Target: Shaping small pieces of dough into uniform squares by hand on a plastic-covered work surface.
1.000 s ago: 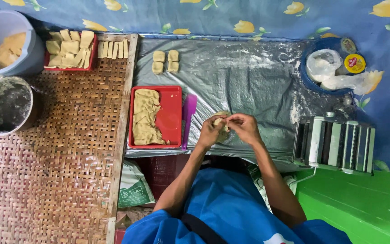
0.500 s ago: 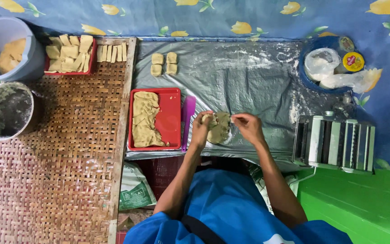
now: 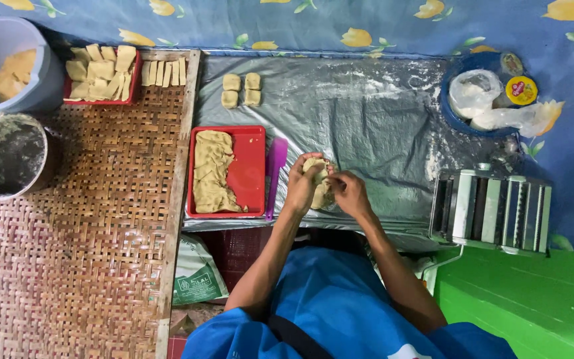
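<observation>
Silver plastic sheeting (image 3: pixel 380 126), dusted with flour, covers the work surface where a person in blue shapes a piece of dough (image 3: pixel 318 183) near its front edge. Left hand (image 3: pixel 302 188) and right hand (image 3: pixel 348 193) both curl partly closed around the dough, apparently pinching it. Just left lie a purple scraper (image 3: pixel 274 173) and a red tray (image 3: pixel 252 169) of dough sheets; a pasta roller (image 3: pixel 493 209) stands at the right edge.

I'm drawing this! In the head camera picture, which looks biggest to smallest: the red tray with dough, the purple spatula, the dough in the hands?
1. red tray
2. purple spatula
3. dough piece, partly hidden by hands, so roughly judged
</observation>
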